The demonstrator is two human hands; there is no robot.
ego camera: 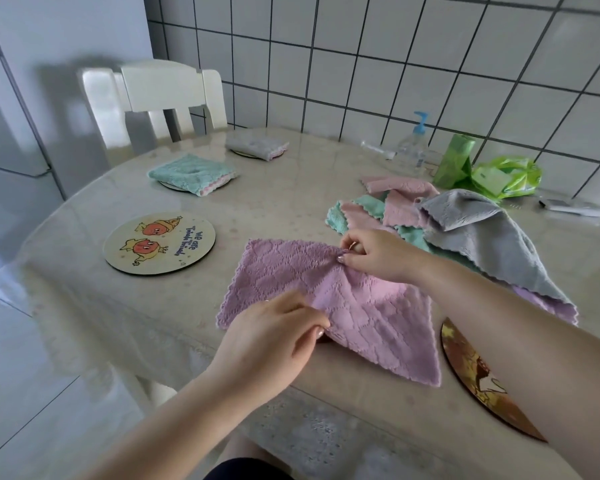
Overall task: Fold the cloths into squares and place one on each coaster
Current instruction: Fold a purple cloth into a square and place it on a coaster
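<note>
My right hand (371,252) pinches the far edge of the pink cloth (329,306) between thumb and fingertips, bunching the fabric into a small pucker there. My left hand (274,341) has its fingers curled onto the near edge of the same cloth, gripping it close to the table's front edge. The cloth lies spread on the table (222,209) between my hands, turned like a diamond, one corner pointing toward the front edge. It is fluffy, with a quilted diamond pattern and a wavy scalloped hem, and creases run from each grip.

Just right of the cloth, under my right forearm, a round coaster (465,362) with a brown and gold picture sits at the front edge, partly hidden. To the left of the cloth lies another round coaster (160,242), bare, printed with two orange cartoon figures and some lettering. Farther back on the left side a folded teal cloth (191,173) rests on a coaster, and beyond it, near the back edge, a folded grey cloth (257,145) rests on another.

On the right side a loose pile of cloths (430,216) in pink, teal and grey lies heaped, the grey one on top. Behind the pile stand a clear pump bottle (413,150) with a blue top and a green bag (492,174). A white chair (160,98) stands at the back edge.
</note>
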